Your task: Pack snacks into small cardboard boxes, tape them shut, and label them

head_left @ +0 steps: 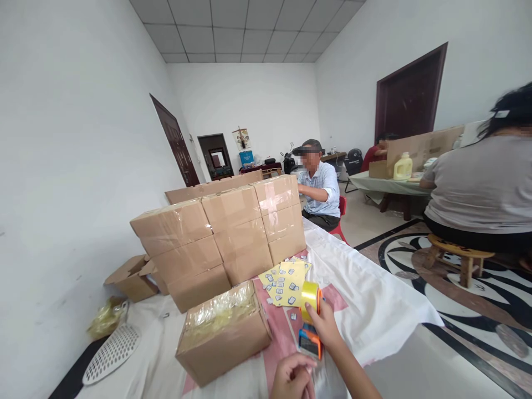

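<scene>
My right hand (326,322) grips a tape dispenser (307,339) with an orange and blue body and a roll of yellowish tape (310,296). Just below the dispenser's near end, my left hand (293,378) has its fingers curled in a pinch; what they hold, if anything, is too small to make out. To the left of both hands sits a cardboard box (224,349), its top covered with shiny yellowish tape or film. Yellow sheets (286,282) with small printed pictures lie beyond the dispenser, with small loose pieces around them.
Stacked taped cartons (233,238) form a wall across the table. At left are an open carton (133,277), a yellow plastic bag (106,318) and a white perforated plastic piece (112,354). One person (322,185) sits beyond the cartons; others sit at the right table (369,182).
</scene>
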Demonstrator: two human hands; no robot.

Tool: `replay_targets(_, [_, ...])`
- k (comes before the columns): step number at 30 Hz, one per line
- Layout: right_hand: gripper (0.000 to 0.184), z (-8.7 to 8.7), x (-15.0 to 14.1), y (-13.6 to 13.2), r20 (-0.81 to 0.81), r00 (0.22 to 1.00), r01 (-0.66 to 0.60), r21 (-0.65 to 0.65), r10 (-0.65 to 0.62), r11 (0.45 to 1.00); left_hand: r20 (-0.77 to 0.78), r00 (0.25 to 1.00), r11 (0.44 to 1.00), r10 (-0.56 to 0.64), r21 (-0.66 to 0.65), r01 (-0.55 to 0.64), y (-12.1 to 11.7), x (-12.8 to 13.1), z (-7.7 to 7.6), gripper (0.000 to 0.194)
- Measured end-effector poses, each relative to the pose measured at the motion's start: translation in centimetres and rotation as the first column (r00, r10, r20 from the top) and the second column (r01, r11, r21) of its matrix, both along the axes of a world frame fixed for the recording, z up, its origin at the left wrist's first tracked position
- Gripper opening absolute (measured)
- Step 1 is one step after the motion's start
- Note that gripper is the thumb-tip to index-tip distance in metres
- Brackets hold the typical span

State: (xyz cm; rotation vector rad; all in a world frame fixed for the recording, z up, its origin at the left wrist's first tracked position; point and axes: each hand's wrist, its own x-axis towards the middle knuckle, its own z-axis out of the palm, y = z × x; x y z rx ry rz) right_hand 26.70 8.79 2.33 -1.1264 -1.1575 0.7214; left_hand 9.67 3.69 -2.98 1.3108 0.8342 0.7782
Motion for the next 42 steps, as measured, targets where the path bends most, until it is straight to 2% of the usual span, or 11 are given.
replay_targets(3, [0.051,0.1,0.0,-0.1,0.016,1.0,-0.014,0.009,0.014,1.0,0.02,1.0,0.999,-0.023,-0.026,0.023,0.0,0.0,0.3,0.027])
replay_targets(7, [0.05,0.1,-0.1,-0.2,0.015,1.0,-0.017,-0.003,0.017,1.0,0.042,0.999,0.999,-0.003,-0.037,0.005,-0.3,-0.1,1.0,0.018])
replay_targets(15, [0.053,-0.2,-0.2,-0.2,-0.004,1.0,-0.008,-0.046,0.008,0.999,0.095,0.995,0.998,0.026,-0.06,-0.02,-0.6,0.3,1.9,0.027])
replay_targets(22, [0.054,0.5,-0.2,-0.4,0.029,0.999,0.023,-0.048,-0.022,0.999,0.118,0.993,0.997,0.03,-0.07,-0.022,-0.7,0.6,1.9,0.025])
replay_targets(29, [0.06,0.3,-0.1,-0.3,0.038,0.999,0.042,-0.054,-0.04,0.998,0.137,0.989,0.996,0.053,-0.079,-0.042,-1.2,0.6,2.2,0.034])
replay_targets(38, [0.058,-0.1,0.1,-0.2,0.019,1.0,0.011,-0.057,-0.01,0.998,0.135,0.986,0.99,0.096,-0.112,-0.081,-1.7,0.7,3.6,0.016])
replay_targets(42, [0.056,-0.2,0.1,-0.2,0.001,1.0,0.003,-0.067,-0.003,0.998,0.131,0.986,0.989,0.099,-0.125,-0.083,-2.0,0.8,3.9,0.017])
